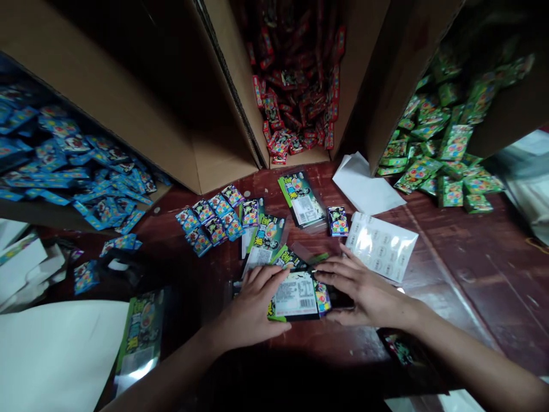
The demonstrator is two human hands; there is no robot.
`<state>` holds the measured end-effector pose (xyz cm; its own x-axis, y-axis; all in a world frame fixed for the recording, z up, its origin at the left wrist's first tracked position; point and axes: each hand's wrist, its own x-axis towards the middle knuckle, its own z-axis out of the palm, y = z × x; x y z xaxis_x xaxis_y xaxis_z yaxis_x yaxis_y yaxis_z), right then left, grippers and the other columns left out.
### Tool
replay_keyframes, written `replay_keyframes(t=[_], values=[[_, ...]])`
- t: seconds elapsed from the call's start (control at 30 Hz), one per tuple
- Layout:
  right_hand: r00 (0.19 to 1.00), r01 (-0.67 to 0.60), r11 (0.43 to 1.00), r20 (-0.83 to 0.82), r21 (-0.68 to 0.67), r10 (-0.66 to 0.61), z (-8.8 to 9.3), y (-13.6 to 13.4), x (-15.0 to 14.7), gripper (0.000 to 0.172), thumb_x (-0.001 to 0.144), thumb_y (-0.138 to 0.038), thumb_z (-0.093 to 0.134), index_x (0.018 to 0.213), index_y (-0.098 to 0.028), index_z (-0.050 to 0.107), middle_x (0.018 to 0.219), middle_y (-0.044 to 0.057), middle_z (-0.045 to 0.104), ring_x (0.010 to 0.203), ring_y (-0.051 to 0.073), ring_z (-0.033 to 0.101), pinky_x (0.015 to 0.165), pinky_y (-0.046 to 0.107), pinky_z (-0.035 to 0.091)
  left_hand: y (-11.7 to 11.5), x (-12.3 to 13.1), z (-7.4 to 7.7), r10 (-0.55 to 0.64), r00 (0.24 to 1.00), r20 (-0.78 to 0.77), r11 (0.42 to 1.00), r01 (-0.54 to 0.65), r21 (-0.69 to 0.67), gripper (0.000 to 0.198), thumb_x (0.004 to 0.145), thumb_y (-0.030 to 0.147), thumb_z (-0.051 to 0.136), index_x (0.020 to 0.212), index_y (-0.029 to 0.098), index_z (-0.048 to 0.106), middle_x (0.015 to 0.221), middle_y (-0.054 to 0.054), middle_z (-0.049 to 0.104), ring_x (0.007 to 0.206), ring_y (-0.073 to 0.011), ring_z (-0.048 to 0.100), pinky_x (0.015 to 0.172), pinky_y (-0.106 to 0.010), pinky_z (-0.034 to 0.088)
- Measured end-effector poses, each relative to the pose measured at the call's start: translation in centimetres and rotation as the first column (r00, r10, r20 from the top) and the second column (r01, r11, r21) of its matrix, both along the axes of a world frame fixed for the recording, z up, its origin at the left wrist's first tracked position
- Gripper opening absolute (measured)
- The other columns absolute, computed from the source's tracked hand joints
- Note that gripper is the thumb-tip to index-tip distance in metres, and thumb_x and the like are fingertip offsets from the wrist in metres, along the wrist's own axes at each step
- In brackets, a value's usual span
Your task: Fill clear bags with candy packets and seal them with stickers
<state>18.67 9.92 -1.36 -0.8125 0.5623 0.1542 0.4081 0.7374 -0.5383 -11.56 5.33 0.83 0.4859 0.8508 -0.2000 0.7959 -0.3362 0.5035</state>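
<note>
A flat printed pouch (295,297), black and green with a white barcode label, lies on the table between my hands. My left hand (261,303) grips its left end, the fingers on the top edge and the thumb at the bottom. At the right end a small colourful box (321,296) shows partly inside or under the pouch; I cannot tell which. My right hand (364,286) holds that end, fingers along the upper edge and thumb below. Just beyond are more printed pouches (268,232), and a single purple box (338,221) stands near my right fingers.
Small blue and purple boxes (214,220) sit grouped in rows. Behind stand cartons of blue packs (86,154), red packs (295,109) and green packs (450,143). A sticker sheet (381,243), white paper (364,183), a black tape dispenser (124,266) and another pouch (141,332) lie around.
</note>
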Motion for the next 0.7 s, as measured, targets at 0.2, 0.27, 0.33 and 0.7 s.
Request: replay_keyframes(t=[0.2, 0.27, 0.33, 0.7], values=[[0.978, 0.209, 0.975, 0.003, 0.080, -0.210, 0.3, 0.4, -0.7, 0.067, 0.083, -0.068, 0.064, 0.130, -0.021, 0.062, 0.155, 0.019, 0.040, 0.144, 0.037, 0.037, 0.118, 0.068, 0.020, 0.7, 1.1, -1.1, 0.130, 0.991, 0.015, 0.988, -0.131, 0.077, 0.090, 0.068, 0.025, 0.077, 0.148, 0.029, 0.036, 0.143, -0.009, 0.046, 0.133, -0.0328, 0.041, 0.113, -0.053, 0.038], [0.983, 0.181, 0.978, 0.016, 0.104, -0.184, 0.6, 0.5, -0.7, 0.064, 0.080, -0.072, 0.063, 0.123, -0.025, 0.067, 0.161, 0.016, 0.031, 0.147, 0.041, 0.029, 0.115, 0.072, 0.023, 0.9, 1.4, -1.3, 0.138, 0.990, 0.000, 0.987, -0.138, 0.081, 0.092, 0.066, 0.024, 0.077, 0.148, 0.030, 0.036, 0.144, -0.009, 0.047, 0.133, -0.0342, 0.042, 0.112, -0.054, 0.039], [0.988, 0.147, 0.980, 0.029, 0.136, -0.152, 0.6, 0.9, -0.2, 0.062, 0.082, -0.071, 0.061, 0.127, -0.028, 0.064, 0.162, 0.014, 0.029, 0.147, 0.042, 0.028, 0.113, 0.075, 0.024, 1.9, 1.6, -1.3, 0.095, 0.995, -0.031, 0.994, -0.093, 0.062, 0.099, 0.061, 0.029, 0.083, 0.148, 0.030, 0.037, 0.144, -0.010, 0.048, 0.132, -0.0365, 0.044, 0.111, -0.056, 0.041], [0.484, 0.787, 0.442, 0.015, 0.431, -0.875, -0.4, 15.5, 17.4, 0.091, 0.087, -0.067, 0.054, 0.150, -0.006, 0.032, 0.145, 0.029, 0.044, 0.134, 0.045, 0.041, 0.106, 0.062, 0.037, 34.9, 4.4, 2.4, 0.102, 0.823, -0.559, 0.819, 0.250, 0.516, 0.063, 0.090, 0.011, 0.050, 0.151, 0.021, 0.039, 0.161, -0.016, 0.029, 0.143, -0.0354, 0.034, 0.112, -0.048, 0.038]])
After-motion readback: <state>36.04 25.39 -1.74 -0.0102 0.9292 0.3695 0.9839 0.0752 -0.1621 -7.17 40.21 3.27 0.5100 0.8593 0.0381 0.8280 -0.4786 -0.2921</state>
